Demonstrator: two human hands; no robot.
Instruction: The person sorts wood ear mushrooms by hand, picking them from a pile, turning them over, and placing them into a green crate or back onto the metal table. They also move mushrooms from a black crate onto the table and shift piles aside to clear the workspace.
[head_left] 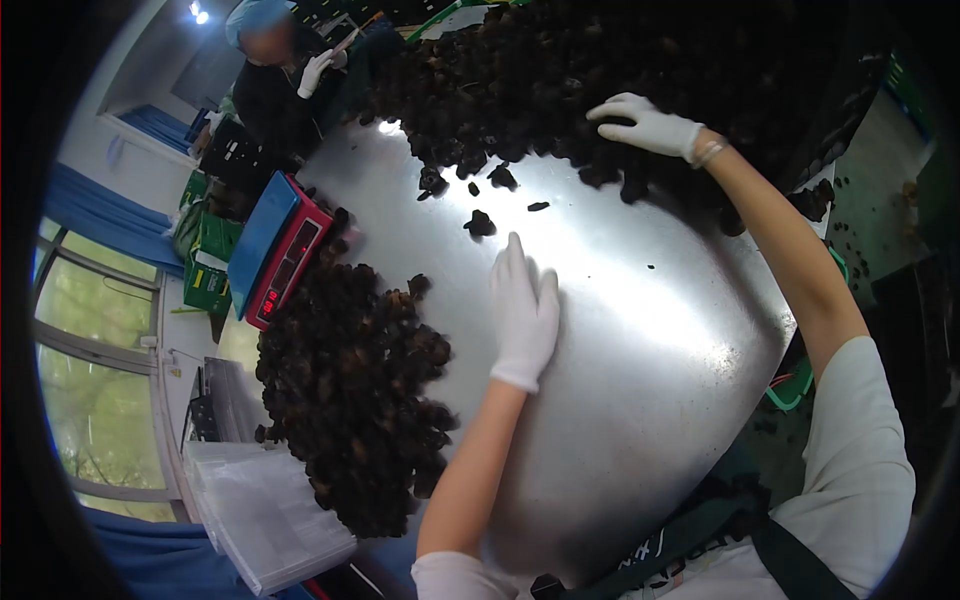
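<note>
My left hand (525,318), in a white glove, is over the bare middle of the metal table (640,400) with its fingers stretched out and nothing in them. Just beyond its fingertips lies a small dark, shrivelled piece (480,223), with a few more loose ones near it. At the near edge of a large heap of dark, crinkled pieces (500,90), which look like dried fungus, my gloved right hand (648,127) reaches out, fingers extended and thumb apart. A second, smaller pile (350,380) of the same pieces lies left of my left hand.
A red scale (292,265) with a blue pan and lit digits stands at the table's left edge. Clear plastic bags (265,510) lie at the lower left. Across the table is a person (275,85) wearing white gloves. A green box (210,262) stands behind the scale.
</note>
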